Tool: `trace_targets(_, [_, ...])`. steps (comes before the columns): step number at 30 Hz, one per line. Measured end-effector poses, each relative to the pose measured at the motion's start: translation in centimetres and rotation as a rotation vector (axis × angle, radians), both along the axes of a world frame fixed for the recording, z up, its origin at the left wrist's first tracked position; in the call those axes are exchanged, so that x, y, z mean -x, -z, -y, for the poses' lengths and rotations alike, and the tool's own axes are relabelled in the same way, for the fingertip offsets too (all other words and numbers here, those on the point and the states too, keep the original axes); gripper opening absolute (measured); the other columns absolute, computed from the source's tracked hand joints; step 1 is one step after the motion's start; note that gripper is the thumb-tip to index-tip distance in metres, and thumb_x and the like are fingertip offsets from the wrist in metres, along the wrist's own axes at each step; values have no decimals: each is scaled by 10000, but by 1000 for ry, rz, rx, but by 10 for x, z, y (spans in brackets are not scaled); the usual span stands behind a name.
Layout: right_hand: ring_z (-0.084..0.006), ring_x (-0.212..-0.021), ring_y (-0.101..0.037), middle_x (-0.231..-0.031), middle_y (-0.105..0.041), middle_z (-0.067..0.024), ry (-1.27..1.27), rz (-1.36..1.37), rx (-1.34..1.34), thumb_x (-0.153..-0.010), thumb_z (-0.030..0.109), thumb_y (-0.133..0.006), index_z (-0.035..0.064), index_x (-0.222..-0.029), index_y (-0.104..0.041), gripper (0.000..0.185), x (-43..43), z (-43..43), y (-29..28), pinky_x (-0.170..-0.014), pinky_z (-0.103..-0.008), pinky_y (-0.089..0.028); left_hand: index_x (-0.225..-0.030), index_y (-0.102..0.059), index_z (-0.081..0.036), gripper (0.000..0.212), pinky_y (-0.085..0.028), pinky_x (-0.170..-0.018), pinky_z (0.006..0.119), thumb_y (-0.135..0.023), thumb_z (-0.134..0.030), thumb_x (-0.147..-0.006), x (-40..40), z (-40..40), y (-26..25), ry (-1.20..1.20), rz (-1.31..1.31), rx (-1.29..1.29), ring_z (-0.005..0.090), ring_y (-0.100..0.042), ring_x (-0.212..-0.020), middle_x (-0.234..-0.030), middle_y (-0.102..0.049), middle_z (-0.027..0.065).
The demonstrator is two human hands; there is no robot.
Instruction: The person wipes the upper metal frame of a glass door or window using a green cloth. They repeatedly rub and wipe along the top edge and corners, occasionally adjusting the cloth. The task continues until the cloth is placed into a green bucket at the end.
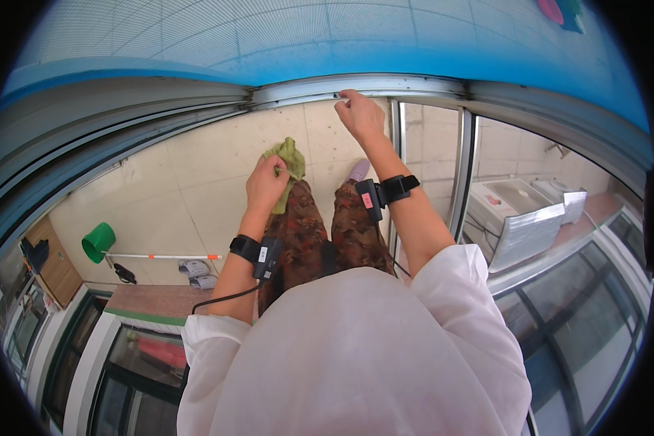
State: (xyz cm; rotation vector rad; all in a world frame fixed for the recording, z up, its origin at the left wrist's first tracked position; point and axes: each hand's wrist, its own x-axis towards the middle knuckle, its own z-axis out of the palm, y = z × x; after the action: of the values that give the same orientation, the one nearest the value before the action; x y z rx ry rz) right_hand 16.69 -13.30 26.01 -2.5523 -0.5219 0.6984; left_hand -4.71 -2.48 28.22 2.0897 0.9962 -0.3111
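A crumpled green cloth (290,158) hangs from my left hand (267,182), pinched in its fingers above my left thigh. My right hand (361,115) is at the metal window track (305,94), its fingers curled and one fingertip at the inner edge of the track. Whether that hand holds anything small cannot be told. Dark specks of dirt show along the track. Just right of my right wrist stands the upright metal frame of a glass sliding pane (397,125). A blue mesh screen (359,54) lies beyond the track.
On the tiled floor at left are a green plastic bucket (98,242), a white pole with orange bands (163,256) and a pair of grey clogs (194,268). Behind the glass at right stands a white washing machine (515,201). Cables run from the straps on both forearms.
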Motion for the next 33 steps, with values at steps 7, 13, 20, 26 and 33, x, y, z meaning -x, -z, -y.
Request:
trace_targets(7, [-322,-766,-625,-829,-648,-180,-63,17,64,-731,249,-496,144,-1089,-614,391,3,0,16,-694,-411,-484,-795,-540,-116,107,-429,-632,370,-575,-164,-707,8,-4,7,-9,20,-21,293,-541,-725,-802,-525,81])
trace_targets(13, [-314,-792,-622,-816,-655,-152,-65,-98,84,-727,271,-505,168,-1088,-611,390,0,-4,13,-721,-405,-478,-801,-537,-132,93,-435,-639,397,-571,-172,-724,9,-5,6,-6,-23,1,305,-545,-728,-836,-528,79])
trace_targets(20, [-288,-802,-624,-840,-664,-131,-83,-216,76,-725,285,-509,168,-1114,-592,415,-13,-7,25,-734,-383,-476,-791,-535,-143,74,-439,-647,407,-566,-172,-730,5,-1,5,-7,-9,29,309,-547,-736,-840,-528,76])
trace_targets(26, [-57,-517,-474,-744,-636,-44,360,-828,-508,-754,149,-530,72,-1127,-566,383,-6,6,22,-501,-206,-400,-795,-549,-125,95,-435,-641,369,-574,-163,-711,8,0,12,-5,17,-18,285,-552,-734,-812,-538,65])
trace_targets(33, [-25,-504,-411,-718,-580,13,615,-903,-659,-808,169,-575,77,-1005,-590,218,16,41,10,-476,-171,-341,-796,-549,-127,95,-433,-639,370,-575,-165,-712,9,-3,8,-12,5,-24,288,-550,-734,-808,-537,67])
